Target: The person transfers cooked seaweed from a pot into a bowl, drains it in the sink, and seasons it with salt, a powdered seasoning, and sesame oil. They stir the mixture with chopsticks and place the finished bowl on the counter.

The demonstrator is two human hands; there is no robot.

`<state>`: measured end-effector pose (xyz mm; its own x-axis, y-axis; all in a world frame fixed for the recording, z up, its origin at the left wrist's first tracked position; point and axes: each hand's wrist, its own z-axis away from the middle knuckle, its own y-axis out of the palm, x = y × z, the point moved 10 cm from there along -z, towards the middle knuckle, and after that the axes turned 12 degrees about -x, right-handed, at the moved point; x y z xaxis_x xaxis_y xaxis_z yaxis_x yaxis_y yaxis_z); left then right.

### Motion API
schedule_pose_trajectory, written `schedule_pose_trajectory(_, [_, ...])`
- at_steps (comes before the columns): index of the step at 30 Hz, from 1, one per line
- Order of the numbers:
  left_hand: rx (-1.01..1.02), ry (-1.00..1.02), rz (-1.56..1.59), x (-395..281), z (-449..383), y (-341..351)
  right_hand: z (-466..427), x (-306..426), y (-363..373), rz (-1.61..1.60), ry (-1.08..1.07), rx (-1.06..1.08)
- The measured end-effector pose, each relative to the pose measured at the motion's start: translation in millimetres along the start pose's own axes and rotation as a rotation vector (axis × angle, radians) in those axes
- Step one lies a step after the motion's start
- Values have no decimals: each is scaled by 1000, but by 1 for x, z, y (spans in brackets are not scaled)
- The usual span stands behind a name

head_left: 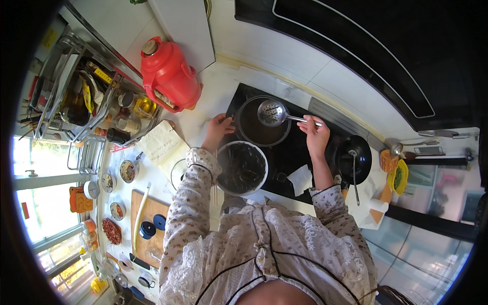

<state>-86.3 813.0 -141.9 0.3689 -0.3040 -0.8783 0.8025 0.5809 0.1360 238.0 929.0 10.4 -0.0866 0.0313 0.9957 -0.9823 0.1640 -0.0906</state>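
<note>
My right hand (317,134) grips the handle of a metal slotted ladle (271,113). Its perforated bowl is held over a dark pot (259,135) of brownish liquid on the black cooktop (284,160). At the pot's left side, my left hand (218,129) has its fingers closed around what seems to be the side handle, mostly hidden by them. Nearer to me, below that hand, stands a white-rimmed pot (266,167) with dark, wet contents that I cannot identify. A crumpled white paper towel (300,180) lies on the cooktop below my right hand.
Right of the cooktop sits a black wok (345,167) with a ladle (354,179) across it. A red thermos jug (171,74) and a wire spice rack (110,99) stand left. Beyond my left arm are a handwritten notebook (164,143), cutting board (143,204) and several food bowls (127,170).
</note>
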Motion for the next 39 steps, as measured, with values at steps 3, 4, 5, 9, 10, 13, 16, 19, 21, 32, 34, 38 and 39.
schedule_pose_trajectory(3, [-36, -12, -15, -1, 7, -5, 0, 0, -1, 1, 0, -4])
schedule_pose_trajectory(4, [-52, -11, -30, -3, 11, -6, 0, 3, -1, 18, -28, -2])
schedule_pose_trajectory(5, [-67, -9, -46, -5, 16, -9, 1, 6, -1, 33, -55, -3])
schedule_pose_trajectory(9, [-66, -8, 3, -11, 44, -20, 11, 21, 6, 122, -266, 23])
schedule_pose_trajectory(10, [-81, -2, 29, -12, 52, -27, 14, 21, 8, 179, -300, 23])
schedule_pose_trajectory(13, [-150, 11, 44, -9, 79, -51, 25, 22, 17, 292, -432, 47])
schedule_pose_trajectory(16, [-210, 37, 48, -3, 113, -85, 32, 19, 26, 366, -511, 77])
schedule_pose_trajectory(19, [-375, 30, 4, 13, 154, -124, 35, 10, 32, 414, -515, 118])
schedule_pose_trajectory(21, [-458, 21, 18, 27, 186, -145, 35, 4, 33, 367, -479, 124])
schedule_pose_trajectory(32, [-737, -155, 114, 109, 294, -181, 24, -58, 34, 49, 57, 121])
schedule_pose_trajectory(34, [-730, -156, 129, 112, 294, -181, 22, -64, 35, 25, 136, 138])
schedule_pose_trajectory(38, [-702, -163, 90, 112, 288, -181, 19, -70, 35, -5, 212, 133])
schedule_pose_trajectory(39, [-696, -165, 87, 112, 287, -181, 19, -72, 34, -30, 233, 117])
